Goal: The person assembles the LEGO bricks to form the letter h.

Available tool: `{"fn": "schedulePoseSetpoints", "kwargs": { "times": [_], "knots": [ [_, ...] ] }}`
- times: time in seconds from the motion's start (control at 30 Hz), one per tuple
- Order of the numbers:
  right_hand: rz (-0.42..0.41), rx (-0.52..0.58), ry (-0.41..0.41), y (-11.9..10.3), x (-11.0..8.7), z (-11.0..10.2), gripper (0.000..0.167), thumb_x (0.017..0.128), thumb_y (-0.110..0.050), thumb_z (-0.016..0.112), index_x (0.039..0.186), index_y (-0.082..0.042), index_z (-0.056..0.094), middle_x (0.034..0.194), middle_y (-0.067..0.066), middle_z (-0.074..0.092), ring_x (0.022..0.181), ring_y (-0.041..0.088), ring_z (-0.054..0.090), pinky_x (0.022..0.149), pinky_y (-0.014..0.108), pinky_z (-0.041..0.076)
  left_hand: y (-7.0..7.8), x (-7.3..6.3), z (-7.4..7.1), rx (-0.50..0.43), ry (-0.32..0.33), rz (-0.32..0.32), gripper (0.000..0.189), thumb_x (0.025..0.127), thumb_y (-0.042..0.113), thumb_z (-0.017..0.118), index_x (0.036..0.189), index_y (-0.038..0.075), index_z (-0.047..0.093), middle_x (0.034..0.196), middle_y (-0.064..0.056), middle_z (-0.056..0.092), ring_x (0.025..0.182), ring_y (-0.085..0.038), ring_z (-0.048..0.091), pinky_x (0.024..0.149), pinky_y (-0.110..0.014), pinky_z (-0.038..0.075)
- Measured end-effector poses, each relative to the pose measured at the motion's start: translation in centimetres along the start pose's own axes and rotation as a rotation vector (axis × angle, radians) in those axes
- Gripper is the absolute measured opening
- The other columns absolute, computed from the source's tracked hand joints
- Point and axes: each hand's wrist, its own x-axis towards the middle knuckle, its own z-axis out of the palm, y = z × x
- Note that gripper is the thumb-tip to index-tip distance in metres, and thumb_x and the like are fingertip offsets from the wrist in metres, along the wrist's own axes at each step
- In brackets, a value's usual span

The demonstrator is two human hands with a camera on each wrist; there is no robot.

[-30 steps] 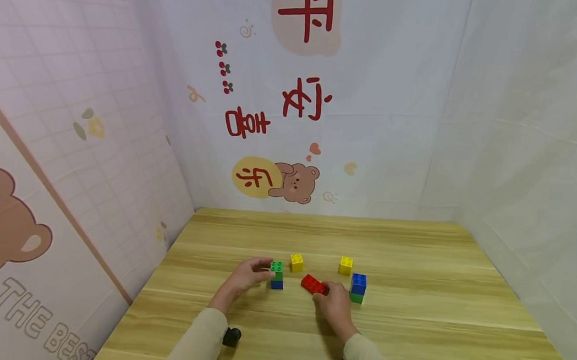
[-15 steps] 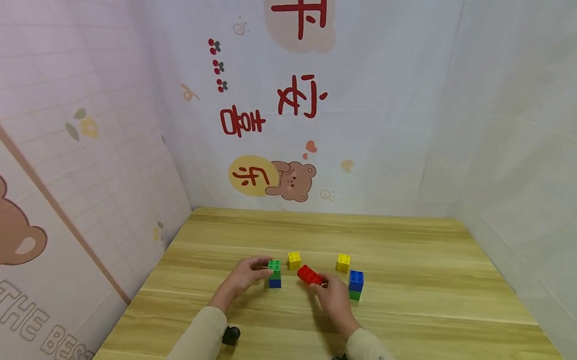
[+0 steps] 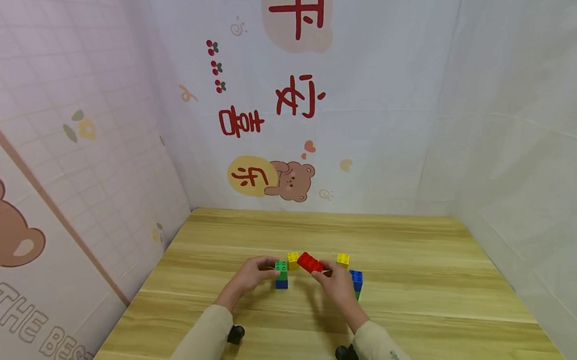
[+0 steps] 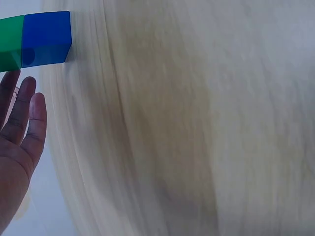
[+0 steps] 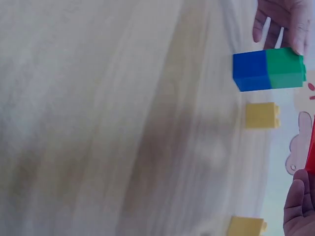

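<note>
My left hand (image 3: 255,273) pinches the green block (image 3: 281,266), which sits on top of a blue block (image 3: 281,283). The left wrist view shows that green block (image 4: 9,43) at the fingertips, the blue one (image 4: 47,38) beneath it. In my right hand (image 3: 336,285), thumb and fingers hold a long red brick (image 3: 310,263), raised over the table and tilted, studs showing. Only a sliver of the red brick (image 5: 311,152) enters the right wrist view. The red brick lies to the right of the green-and-blue stack and apart from it.
Behind the hands are two yellow blocks, one at left (image 3: 292,260) and one at right (image 3: 343,260). A blue block (image 3: 356,279) on a green block stands right of my right hand, partly covered by it. Printed cloth (image 3: 383,97) walls the wooden table (image 3: 408,330).
My right hand has lifted the red brick off the table, up and away from me. My left hand and the green-and-blue stack have shifted slightly right.
</note>
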Motion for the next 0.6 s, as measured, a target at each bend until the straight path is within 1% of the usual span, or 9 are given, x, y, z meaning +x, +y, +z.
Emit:
{"fn": "schedulePoseSetpoints", "kwargs": {
  "times": [0.17,0.27,0.5,0.6],
  "knots": [
    [-0.014,0.018,-0.001,-0.1,0.4,-1.1,0.039,0.091,-0.018,0.074,0.124,0.001,0.066,0.108,0.011,0.069,0.089,0.022,0.063,0.068,0.033,0.054,0.2,0.3,1.0,0.011,0.006,-0.001,0.039,0.092,0.026,0.073,0.127,0.010,0.066,0.116,-0.005,0.066,0.108,-0.023,0.060,0.090,-0.040,0.051],
    [-0.007,0.027,0.008,-0.1,0.7,-1.9,0.039,0.091,-0.018,0.074,0.124,0.000,0.066,0.109,0.011,0.068,0.090,0.022,0.063,0.069,0.032,0.053,0.4,0.4,1.6,0.014,0.003,0.003,0.038,0.092,0.025,0.073,0.126,0.010,0.066,0.115,-0.005,0.066,0.107,-0.023,0.060,0.088,-0.040,0.052],
    [-0.062,0.019,0.014,-0.6,1.5,-3.9,0.042,0.091,-0.018,0.074,0.127,0.001,0.064,0.115,0.014,0.067,0.095,0.026,0.064,0.071,0.033,0.055,1.0,0.9,2.7,0.015,-0.009,0.016,0.042,0.092,0.023,0.074,0.128,0.005,0.064,0.116,-0.008,0.066,0.107,-0.025,0.060,0.085,-0.041,0.052],
    [-0.076,0.014,0.006,-0.8,1.7,-5.0,0.043,0.092,-0.018,0.072,0.128,0.003,0.063,0.115,0.017,0.067,0.096,0.028,0.063,0.070,0.034,0.056,1.3,1.1,3.3,0.018,-0.017,0.019,0.042,0.092,0.023,0.074,0.128,0.004,0.063,0.116,-0.008,0.066,0.107,-0.025,0.060,0.085,-0.040,0.052]
  ]
}}
